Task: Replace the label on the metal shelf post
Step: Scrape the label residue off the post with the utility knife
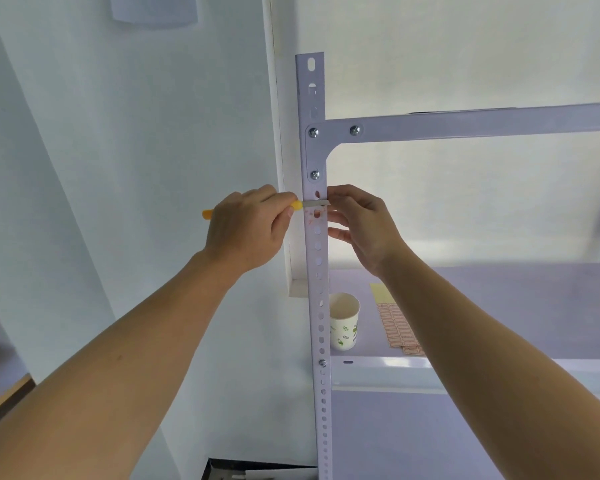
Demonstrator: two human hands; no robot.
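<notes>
A paper cup [343, 322] stands on the shelf [499, 299] just right of the post [315, 157], with a sheet of labels [397, 327] beyond it, partly hidden by the right forearm. Reddish label remains [312, 219] cling to the post below its corner bracket. From the post's left, the left hand [246, 230] grips a yellow-handled knife [312, 203], blade flat across the post. The right hand [364, 226] curves its fingers to the post's right edge; whether they pinch anything cannot be told.
</notes>
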